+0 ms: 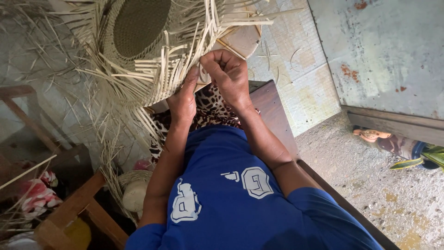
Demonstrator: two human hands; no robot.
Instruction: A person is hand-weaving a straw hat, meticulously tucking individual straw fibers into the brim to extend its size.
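I am weaving the brim of a half-made straw hat (138,41); it sits just above my hands, its darker woven crown (138,23) up and to the left, loose pale strands (180,69) fanning out around the edge. My right hand (229,76) is closed in a pinch on a strand at the brim's edge, fingers curled tight; my left hand (184,99) lies just beside it, pressed against the underside of the weave, fingers hidden in the straw, so I cannot tell whether it grips anything. The hat rests over a pale wooden block (243,39) beyond my knuckles; a leopard-print cloth (208,109) lies under my wrists. I judge the step to be the crossing of brim strands; the next move calls for steady tension and a clean tuck.
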